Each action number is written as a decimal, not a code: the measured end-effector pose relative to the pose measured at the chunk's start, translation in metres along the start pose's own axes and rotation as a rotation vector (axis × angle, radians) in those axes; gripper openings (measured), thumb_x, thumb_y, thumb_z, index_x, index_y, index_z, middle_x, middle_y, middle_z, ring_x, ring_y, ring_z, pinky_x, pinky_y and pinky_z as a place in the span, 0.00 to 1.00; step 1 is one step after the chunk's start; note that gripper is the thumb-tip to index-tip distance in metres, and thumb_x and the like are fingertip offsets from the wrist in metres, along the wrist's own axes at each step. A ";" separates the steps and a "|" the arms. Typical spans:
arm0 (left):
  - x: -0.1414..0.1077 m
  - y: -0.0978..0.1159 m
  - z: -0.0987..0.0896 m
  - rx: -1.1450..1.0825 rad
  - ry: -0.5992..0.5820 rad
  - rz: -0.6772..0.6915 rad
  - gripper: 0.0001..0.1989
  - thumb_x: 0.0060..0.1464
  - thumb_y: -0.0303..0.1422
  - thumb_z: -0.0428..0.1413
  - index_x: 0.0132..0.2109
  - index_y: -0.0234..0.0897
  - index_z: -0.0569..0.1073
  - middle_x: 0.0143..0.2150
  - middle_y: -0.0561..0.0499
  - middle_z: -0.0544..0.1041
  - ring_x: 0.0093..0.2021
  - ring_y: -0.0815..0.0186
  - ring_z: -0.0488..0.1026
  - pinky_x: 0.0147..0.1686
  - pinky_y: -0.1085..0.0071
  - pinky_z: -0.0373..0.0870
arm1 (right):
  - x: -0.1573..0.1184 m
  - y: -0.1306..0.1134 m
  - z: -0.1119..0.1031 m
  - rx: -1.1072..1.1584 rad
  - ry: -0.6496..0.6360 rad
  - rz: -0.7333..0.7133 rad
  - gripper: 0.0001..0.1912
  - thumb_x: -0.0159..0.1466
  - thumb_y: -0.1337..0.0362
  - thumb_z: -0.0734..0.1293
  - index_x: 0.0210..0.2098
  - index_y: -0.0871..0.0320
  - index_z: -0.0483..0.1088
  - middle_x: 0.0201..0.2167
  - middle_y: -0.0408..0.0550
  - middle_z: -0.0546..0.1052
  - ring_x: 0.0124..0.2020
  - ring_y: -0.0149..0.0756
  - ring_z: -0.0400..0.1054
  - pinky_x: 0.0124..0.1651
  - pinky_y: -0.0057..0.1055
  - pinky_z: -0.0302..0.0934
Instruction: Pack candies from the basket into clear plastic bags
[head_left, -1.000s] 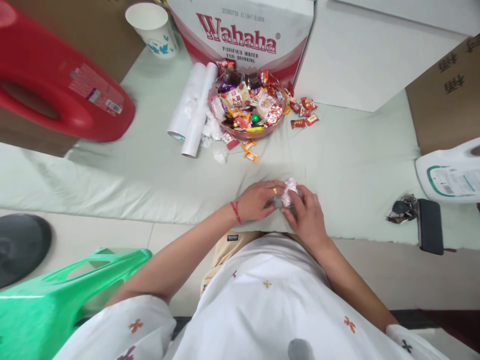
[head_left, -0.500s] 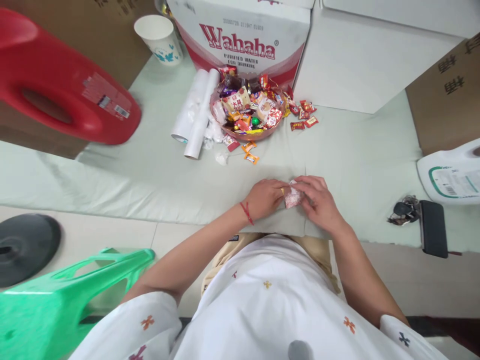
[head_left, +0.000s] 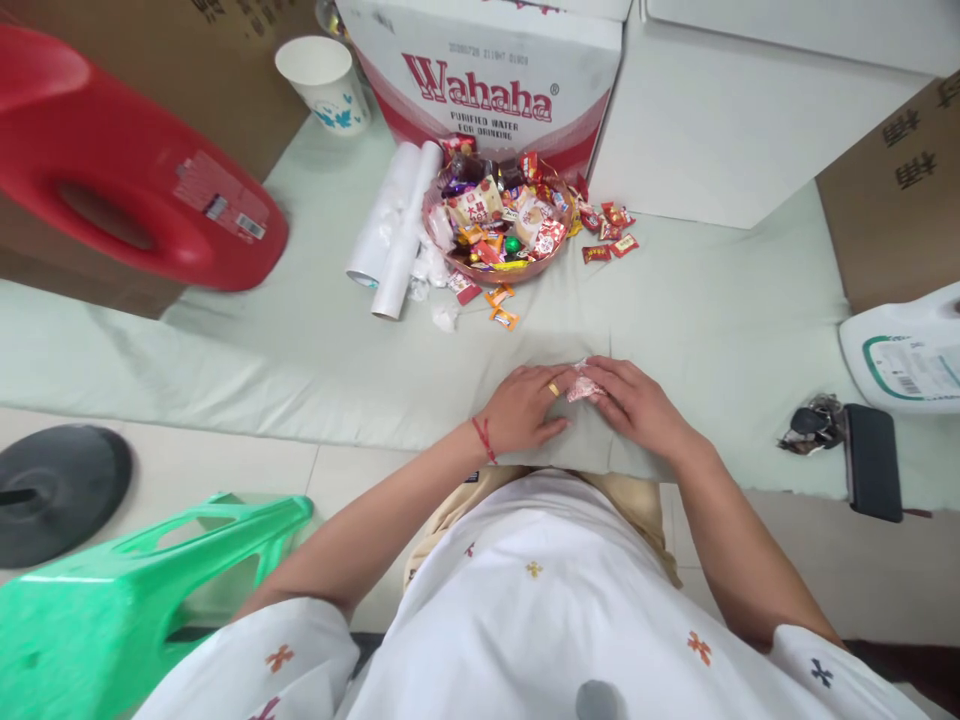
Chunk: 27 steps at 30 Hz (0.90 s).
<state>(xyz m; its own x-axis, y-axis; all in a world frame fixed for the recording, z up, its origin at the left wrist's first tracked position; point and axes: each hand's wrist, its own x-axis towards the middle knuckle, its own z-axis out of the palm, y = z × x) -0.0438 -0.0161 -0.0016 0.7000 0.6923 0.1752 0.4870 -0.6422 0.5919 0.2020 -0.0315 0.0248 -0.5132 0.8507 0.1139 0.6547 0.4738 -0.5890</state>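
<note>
A small pink-and-white candy wrapper (head_left: pixel 583 388), crumpled-looking, lies on the cloth near the front edge, between my hands. My left hand (head_left: pixel 525 405), with a gold ring and a red string bracelet, rests palm down; its fingertips touch the wrapper's left side and its thumb is spread away. From the other side, my right hand (head_left: pixel 634 402) has its fingers over the wrapper and its thumb close against it. Whether anything is inside the wrapper is hidden. Beyond the hands stands a bowl (head_left: pixel 517 275) heaped with wrapped sweets.
White rolls (head_left: pixel 397 240) lean left of the bowl, with loose sweets (head_left: pixel 504 318) around it. Behind are a Wahaha carton (head_left: pixel 487 60) and a paper cup (head_left: pixel 326 85). A red jug (head_left: pixel 150 190) stands left; keys (head_left: pixel 810 425), a phone (head_left: pixel 872 460) and a white bottle (head_left: pixel 907 355) lie right.
My left thumb has come away from the wrapper and my left fingers have flattened. The right fingers have lowered over the wrapper, which looks flatter and more crumpled.
</note>
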 end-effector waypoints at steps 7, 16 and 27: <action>0.015 0.021 -0.003 -0.599 0.271 -0.412 0.16 0.70 0.43 0.48 0.42 0.38 0.72 0.27 0.53 0.76 0.26 0.66 0.72 0.30 0.70 0.67 | 0.010 -0.032 -0.004 0.463 0.152 0.375 0.26 0.72 0.44 0.61 0.59 0.54 0.72 0.32 0.45 0.79 0.29 0.37 0.72 0.33 0.34 0.68; 0.014 0.032 0.000 -1.225 0.286 -0.684 0.22 0.60 0.51 0.58 0.46 0.36 0.73 0.28 0.53 0.77 0.24 0.68 0.73 0.22 0.74 0.63 | 0.007 -0.046 0.032 0.930 0.267 0.673 0.20 0.65 0.44 0.71 0.40 0.55 0.72 0.24 0.39 0.73 0.17 0.25 0.57 0.17 0.23 0.53; 0.008 0.035 0.006 -0.990 0.186 -0.679 0.19 0.60 0.43 0.58 0.51 0.35 0.78 0.23 0.55 0.76 0.19 0.68 0.70 0.24 0.72 0.62 | -0.003 -0.047 0.040 0.814 0.310 0.718 0.22 0.68 0.42 0.66 0.45 0.54 0.73 0.22 0.38 0.71 0.17 0.28 0.62 0.17 0.24 0.58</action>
<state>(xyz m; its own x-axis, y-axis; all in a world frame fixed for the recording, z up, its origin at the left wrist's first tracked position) -0.0179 -0.0348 0.0153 0.3324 0.8790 -0.3419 0.0594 0.3423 0.9377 0.1504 -0.0655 0.0197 0.0703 0.9399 -0.3342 0.1280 -0.3408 -0.9314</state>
